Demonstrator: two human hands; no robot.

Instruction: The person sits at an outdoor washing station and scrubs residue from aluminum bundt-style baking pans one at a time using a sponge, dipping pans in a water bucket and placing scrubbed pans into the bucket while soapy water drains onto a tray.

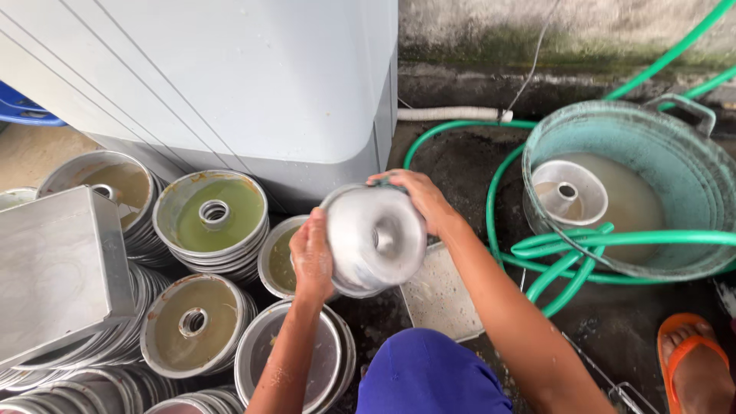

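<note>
A big pale grey appliance [230, 77] fills the frame from nine to twelve o'clock, standing on wet ground. At two to three o'clock sits a wide teal basin [682, 169] holding cloudy water and one sunken ring mould [568, 192]; a green hose [583, 249] loops over its near rim. From seven to ten o'clock lie stacks of round metal ring moulds [207, 215], several with greenish or brownish water pooled inside, and a flat metal tray [54, 268] leans across the leftmost stacks.

At centre, held in the air above the stacks, is a shiny aluminium ring mould [374, 239]: a round, dull-silver pan with a smooth domed wall and a central tube. It is tipped on its edge, its central axis lying roughly level, the domed side with the tube's opening facing toward four o'clock and the camera.

The left hand [312, 257] presses against the mould's nine o'clock rim, fingers closed around it. The right hand [418, 198] caps the one o'clock edge, fingers curled over the rim and gripping.

At five o'clock an orange sandal [685, 349] shows on a foot.
</note>
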